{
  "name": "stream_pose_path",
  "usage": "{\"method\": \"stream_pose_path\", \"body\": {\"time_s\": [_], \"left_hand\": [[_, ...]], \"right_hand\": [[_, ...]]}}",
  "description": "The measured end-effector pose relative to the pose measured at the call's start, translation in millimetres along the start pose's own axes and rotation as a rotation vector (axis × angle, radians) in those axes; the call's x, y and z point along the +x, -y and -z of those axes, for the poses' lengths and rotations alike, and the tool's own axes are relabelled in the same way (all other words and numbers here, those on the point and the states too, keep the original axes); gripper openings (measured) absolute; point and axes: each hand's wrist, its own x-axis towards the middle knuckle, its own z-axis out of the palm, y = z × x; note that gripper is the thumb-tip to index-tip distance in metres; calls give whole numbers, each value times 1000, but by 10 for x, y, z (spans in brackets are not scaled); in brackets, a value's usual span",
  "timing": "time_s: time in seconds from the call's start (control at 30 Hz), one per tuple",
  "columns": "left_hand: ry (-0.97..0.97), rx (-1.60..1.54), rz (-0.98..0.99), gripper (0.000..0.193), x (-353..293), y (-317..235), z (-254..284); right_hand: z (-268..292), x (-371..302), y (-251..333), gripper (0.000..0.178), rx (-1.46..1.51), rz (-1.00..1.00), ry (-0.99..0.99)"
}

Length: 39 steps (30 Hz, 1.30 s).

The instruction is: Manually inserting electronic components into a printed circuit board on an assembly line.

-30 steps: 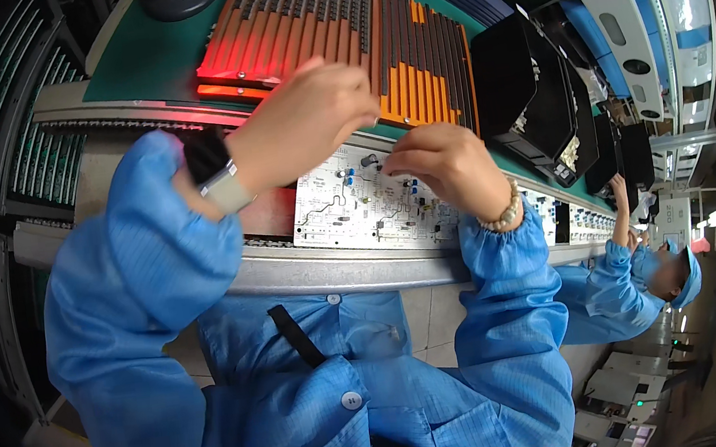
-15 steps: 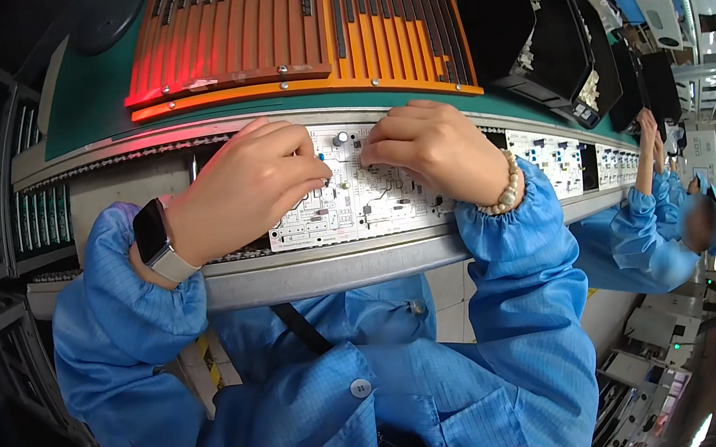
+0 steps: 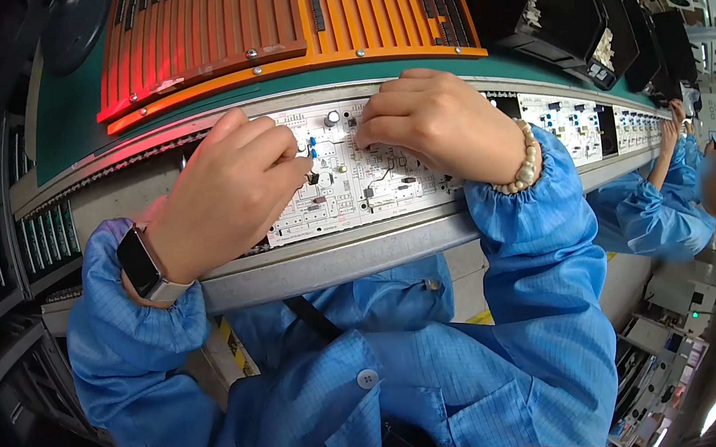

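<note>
since a second ago the bare left hand [image 3: 237, 185] has come from near the slotted orange rack [image 3: 408, 50] to the white rectangular circuit board [image 3: 338, 206]; the bare right hand [image 3: 444, 123] bends over its middle, and whether either pinches anything i cannot tell. blue and black parts [image 3: 313, 152] stud the board; a grey metal rail [image 3: 336, 263] lies before it, a green mat [image 3: 60, 126] behind, a blue-clad co-worker [image 3: 657, 222] to its right.

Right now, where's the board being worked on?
Head view, upper middle: the white circuit board lies between the metal rails, in front of the orange rack, left hand over its left side, right hand over its right.
</note>
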Motion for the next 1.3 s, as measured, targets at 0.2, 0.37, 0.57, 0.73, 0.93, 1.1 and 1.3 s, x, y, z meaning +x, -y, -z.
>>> {"method": "stream_pose_path", "body": {"time_s": [0.2,0.37,0.57,0.73,0.93,1.1,1.3], "left_hand": [[-4,-87,36,13,5,-44,-37],[22,-38,30,14,83,-113,-28],[-79,-28,96,16,118,-137,-62],[-82,-7,157,20,143,-131,-166],[-46,156,69,23,199,-193,-143],[-78,183,56,23,220,-188,-164],[-78,55,138,18,224,-151,-236]], "right_hand": [[-20,-27,-31,16,35,-48,8],[-4,-67,-41,16,5,-65,9],[-37,-16,-50,13,25,-89,-15],[-66,-44,-49,14,53,-98,-31],[-49,-56,-35,19,83,-148,11],[-96,-38,-24,23,59,-173,8],[-100,-35,-24,22,80,-160,-3]]}}
